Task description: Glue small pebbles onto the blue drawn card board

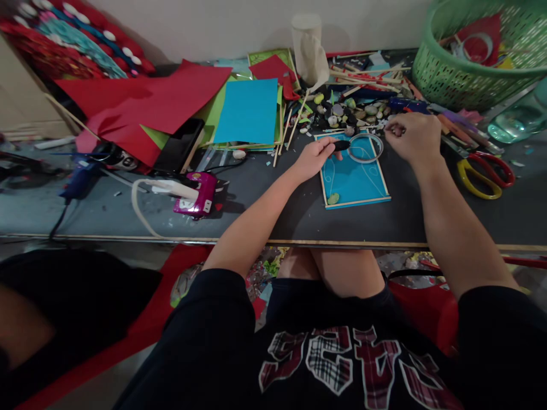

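Observation:
My left hand (318,155) pinches a dark oval pebble (342,146) over the upper part of a blue card (351,181). Thin wooden strips edge this card, and pale curling lines are drawn on it. A green stone (333,198) sits at its lower left corner. Close beside the pebble, a roll of tape (379,149) overlaps the card's upper right; I cannot tell whether the two touch. My right hand (415,136) is closed to the right of the tape, thumb and fingers together. Whatever its fingertips hold, if anything, is too small to make out.
Loose pebbles (361,113) and sticks lie behind the card. Scissors (482,175) and a green basket (465,77) are on the right. Blue sheets (248,111), red paper (145,102), a purple power adapter (195,195) and a blue glue gun (81,177) occupy the left. Another person sits there.

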Tool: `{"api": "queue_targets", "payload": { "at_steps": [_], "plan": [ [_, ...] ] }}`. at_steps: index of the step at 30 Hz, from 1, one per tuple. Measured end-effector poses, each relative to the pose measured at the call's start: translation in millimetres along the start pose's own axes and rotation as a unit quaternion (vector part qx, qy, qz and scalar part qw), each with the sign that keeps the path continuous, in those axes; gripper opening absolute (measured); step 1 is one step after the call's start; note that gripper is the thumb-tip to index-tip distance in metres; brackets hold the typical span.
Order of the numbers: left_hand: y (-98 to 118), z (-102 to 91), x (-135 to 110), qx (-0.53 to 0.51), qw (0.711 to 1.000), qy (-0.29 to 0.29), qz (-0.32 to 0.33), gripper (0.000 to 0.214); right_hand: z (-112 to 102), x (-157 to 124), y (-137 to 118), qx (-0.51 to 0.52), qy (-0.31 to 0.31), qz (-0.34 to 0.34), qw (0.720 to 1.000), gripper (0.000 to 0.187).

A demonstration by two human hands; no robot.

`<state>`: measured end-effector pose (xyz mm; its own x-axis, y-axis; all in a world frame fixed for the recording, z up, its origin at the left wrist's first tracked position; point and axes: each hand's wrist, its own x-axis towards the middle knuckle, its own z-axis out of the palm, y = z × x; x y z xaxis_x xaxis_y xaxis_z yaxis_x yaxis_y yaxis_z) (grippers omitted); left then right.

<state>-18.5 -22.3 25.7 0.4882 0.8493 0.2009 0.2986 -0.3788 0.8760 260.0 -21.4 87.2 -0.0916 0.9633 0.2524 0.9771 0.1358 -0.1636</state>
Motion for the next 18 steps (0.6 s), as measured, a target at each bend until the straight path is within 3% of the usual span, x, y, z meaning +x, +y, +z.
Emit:
{"api": "queue_targets", "payload": {
  "at_steps": [4, 8, 12, 14, 18],
  "plan": [
    [6, -3.8, -3, 0.151, 0.988, -0.011, 0.009, 0.041, -12, -8, 0, 0.050, 0.028, -0.002, 0.998, 0.025],
    [1, -2.3, 0, 0.245, 0.969, -0.013, 0.031, 0.036, -14, -12, -17, 0.042, -0.072, -0.087, 0.993, 0.024],
    [-4, 1.1, 2, 0.283, 0.958, -0.003, 0.038, 0.032, -2, -12, -41, -0.076, -0.157, -0.096, 0.980, 0.023],
    [-5, 2.7, 1, 0.298, 0.954, 0.005, 0.046, 0.029, 5, -10, -43, -0.070, -0.133, -0.120, 0.981, 0.020],
    [-8, 6.5, 2, 0.320, 0.944, 0.023, 0.080, 0.028, 17, -8, -25, 0.044, -0.041, -0.178, 0.982, 0.030]
  ]
}}
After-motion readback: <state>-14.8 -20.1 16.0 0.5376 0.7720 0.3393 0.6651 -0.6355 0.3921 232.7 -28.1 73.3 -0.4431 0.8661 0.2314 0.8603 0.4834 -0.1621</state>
